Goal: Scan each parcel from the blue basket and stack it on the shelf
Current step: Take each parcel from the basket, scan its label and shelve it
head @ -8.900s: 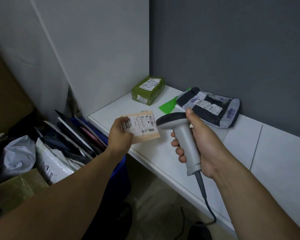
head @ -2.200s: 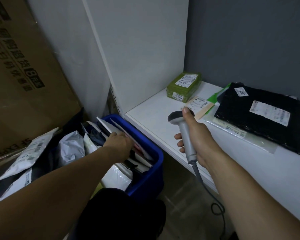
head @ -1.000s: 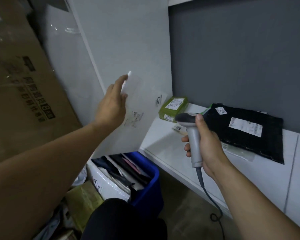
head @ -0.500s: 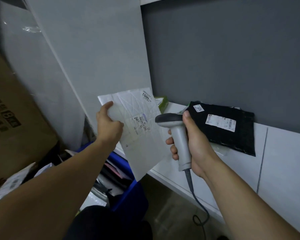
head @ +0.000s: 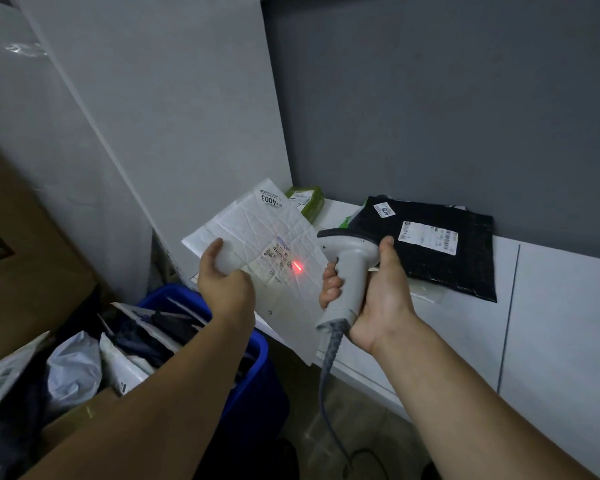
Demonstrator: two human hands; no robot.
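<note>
White shelf (head: 561, 323) carrying a black parcel (head: 440, 258), with the blue basket (head: 257, 375) of parcels below its left end. The left hand (head: 227, 289) grips a creased white parcel (head: 257, 226) aloft above the basket; the right hand (head: 383, 299) clasps a grey scanner (head: 354, 268). A red spot (head: 298, 266) lies on the white parcel's label (head: 278, 258).

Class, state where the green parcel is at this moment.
In the head view the green parcel lies in the back left corner of the shelf, partly behind the white envelope, left of the black parcel.
</note>
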